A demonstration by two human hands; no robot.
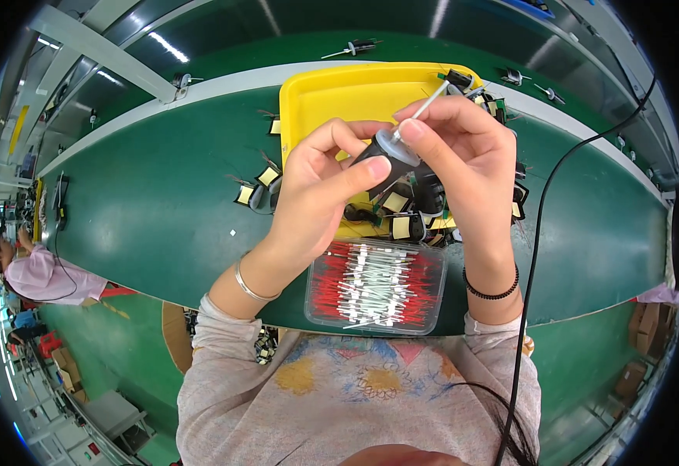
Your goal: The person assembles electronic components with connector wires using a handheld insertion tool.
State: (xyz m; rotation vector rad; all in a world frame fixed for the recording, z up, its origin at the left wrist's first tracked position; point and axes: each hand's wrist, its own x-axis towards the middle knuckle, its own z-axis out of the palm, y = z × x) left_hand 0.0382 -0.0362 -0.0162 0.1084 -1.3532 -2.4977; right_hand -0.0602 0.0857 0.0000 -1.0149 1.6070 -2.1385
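My left hand (pixel 312 182) is closed round a black cylindrical part (pixel 367 158), thumb on its near side. A pale translucent disc (pixel 401 151) caps the end that faces up and to the right. Thumb and fingers of my right hand (pixel 471 155) pinch a thin white rod (pixel 433 99), which stands tilted at the middle of that disc. How far the rod reaches into the part cannot be seen. Both hands hover over a yellow bin (pixel 293 87) that holds several similar black parts (pixel 430 194) with cream pads and thin wires.
Nearer me, a clear plastic box (pixel 437 311) holds many white-and-red sticks (pixel 378 283). Loose parts (pixel 248 193) lie left of the bin; others (pixel 352 48) sit along the far strip. A black cable (pixel 540 210) hangs at right. Another person in pink (pixel 48 273) sits far left.
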